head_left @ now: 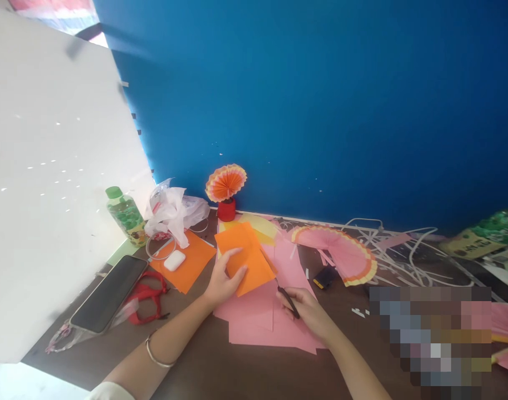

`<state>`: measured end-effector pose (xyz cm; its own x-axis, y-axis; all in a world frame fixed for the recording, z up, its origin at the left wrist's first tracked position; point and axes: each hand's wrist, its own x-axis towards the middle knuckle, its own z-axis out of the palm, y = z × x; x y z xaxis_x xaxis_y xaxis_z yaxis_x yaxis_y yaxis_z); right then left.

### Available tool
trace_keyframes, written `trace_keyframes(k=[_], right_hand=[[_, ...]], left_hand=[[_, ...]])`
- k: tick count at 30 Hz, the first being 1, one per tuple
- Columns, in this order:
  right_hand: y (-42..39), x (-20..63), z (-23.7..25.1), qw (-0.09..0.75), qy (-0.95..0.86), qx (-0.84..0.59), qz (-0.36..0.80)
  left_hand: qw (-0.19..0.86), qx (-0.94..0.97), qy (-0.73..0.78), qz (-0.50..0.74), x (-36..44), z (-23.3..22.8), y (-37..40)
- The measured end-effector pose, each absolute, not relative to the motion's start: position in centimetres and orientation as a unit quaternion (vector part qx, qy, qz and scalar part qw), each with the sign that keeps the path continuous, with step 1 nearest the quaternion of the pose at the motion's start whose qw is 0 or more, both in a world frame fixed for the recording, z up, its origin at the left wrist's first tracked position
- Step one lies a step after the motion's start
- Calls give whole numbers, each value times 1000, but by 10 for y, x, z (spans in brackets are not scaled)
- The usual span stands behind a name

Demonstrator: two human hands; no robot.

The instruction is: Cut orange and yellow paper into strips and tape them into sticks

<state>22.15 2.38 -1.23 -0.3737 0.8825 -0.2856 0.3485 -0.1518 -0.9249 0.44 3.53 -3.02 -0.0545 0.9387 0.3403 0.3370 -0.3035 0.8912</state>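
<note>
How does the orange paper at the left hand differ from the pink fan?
The orange paper is plain and straight-edged; the pink fan is curved, with an orange-and-yellow border. The left hand touches the orange paper, while neither hand touches the pink fan. Both show orange.

Head view from above, facing forward-down; left hand (225, 278), right hand (306, 312) near, blue wall (303, 111) beyond.

No legible text or numbers
</note>
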Motion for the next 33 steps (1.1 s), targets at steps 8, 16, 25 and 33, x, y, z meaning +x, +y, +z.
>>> trace_keyframes(k=[8, 16, 25, 33], right_hand=[[24, 221, -11, 234, -609, -512, 559], [23, 220, -10, 230, -609, -520, 553], [24, 222, -13, 236, -608, -519, 552], [25, 223, -17, 242, -611, -514, 552]], left_hand=[[300, 628, 509, 506, 5, -30, 34], [295, 637, 508, 499, 5, -29, 33], [284, 640, 502, 507, 5, -28, 33], [293, 655, 496, 489, 7, -29, 31]])
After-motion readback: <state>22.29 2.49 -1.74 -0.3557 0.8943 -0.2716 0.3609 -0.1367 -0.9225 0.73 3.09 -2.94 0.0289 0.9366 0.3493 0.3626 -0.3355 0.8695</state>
